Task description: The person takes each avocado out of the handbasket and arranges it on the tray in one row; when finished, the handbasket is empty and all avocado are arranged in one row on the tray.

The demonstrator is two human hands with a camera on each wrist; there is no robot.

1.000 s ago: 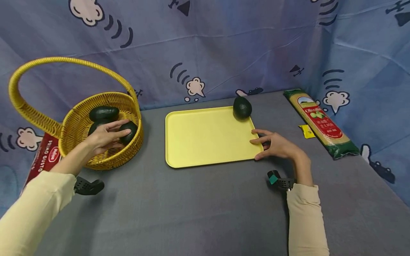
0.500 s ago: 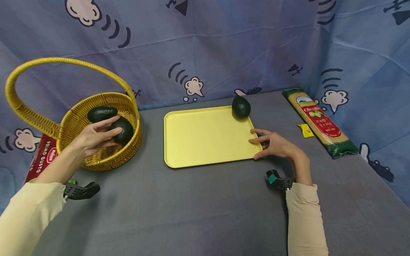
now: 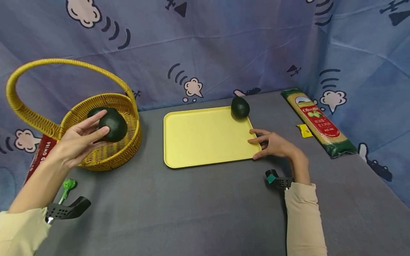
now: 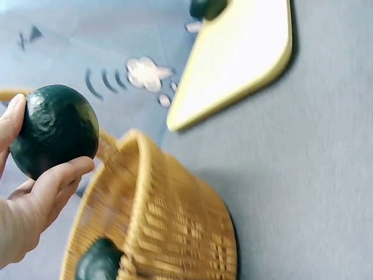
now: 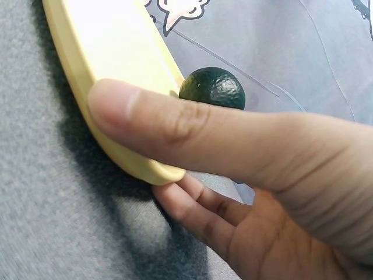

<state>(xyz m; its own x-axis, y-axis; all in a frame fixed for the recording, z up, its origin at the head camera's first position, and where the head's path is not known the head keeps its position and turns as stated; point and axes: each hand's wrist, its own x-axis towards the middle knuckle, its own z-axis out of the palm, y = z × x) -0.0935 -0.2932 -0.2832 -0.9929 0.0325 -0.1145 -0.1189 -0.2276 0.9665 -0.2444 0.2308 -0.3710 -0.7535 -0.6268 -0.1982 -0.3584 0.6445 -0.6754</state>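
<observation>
My left hand (image 3: 72, 145) holds a dark green avocado (image 3: 114, 126) between thumb and fingers, raised over the yellow wicker basket (image 3: 129, 151). Behind it, partly hidden, another avocado (image 3: 95, 111) lies in the basket; the left wrist view also shows a dark avocado (image 4: 99, 261) low inside. My right hand (image 3: 278, 145) grips the right front corner of the yellow tray (image 3: 205, 138). In the right wrist view the thumb (image 5: 175, 125) lies across the rim and fingers touch from below. One avocado (image 3: 240, 107) sits at the tray's back right corner.
At the right lies a long package with a red label (image 3: 320, 122), beside a small yellow packet (image 3: 305, 130). A red box (image 3: 40, 156) is partly hidden behind the basket. A bright green object (image 3: 68, 185) lies near my left wrist. Patterned blue cloth (image 3: 217, 53) hangs behind.
My left hand has lifted an avocado from inside the basket and drawn it left and toward me. The green object has come into view. My right hand stays on the tray.
</observation>
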